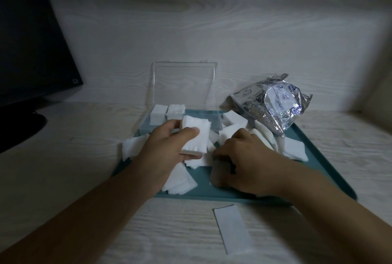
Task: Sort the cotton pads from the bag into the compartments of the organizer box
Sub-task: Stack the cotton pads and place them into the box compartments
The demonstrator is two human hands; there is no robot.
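My left hand [169, 149] grips a stack of white square cotton pads [196, 136], thumb on top, just in front of the clear organizer box [212, 122]. The box's lid [184, 85] stands open, and two piles of pads [167, 113] fill its back-left compartments. My right hand [244, 161] lies knuckles-up on loose cotton pads [292, 149] scattered over the teal tray [314, 164], its fingers curled down onto them. The crumpled silver bag [273, 104] lies at the tray's back right, with pads spilling from under it.
A white paper strip [232, 229] lies on the wooden desk in front of the tray. A dark monitor [31, 51] and its stand occupy the left. A wooden wall closes the back and right side.
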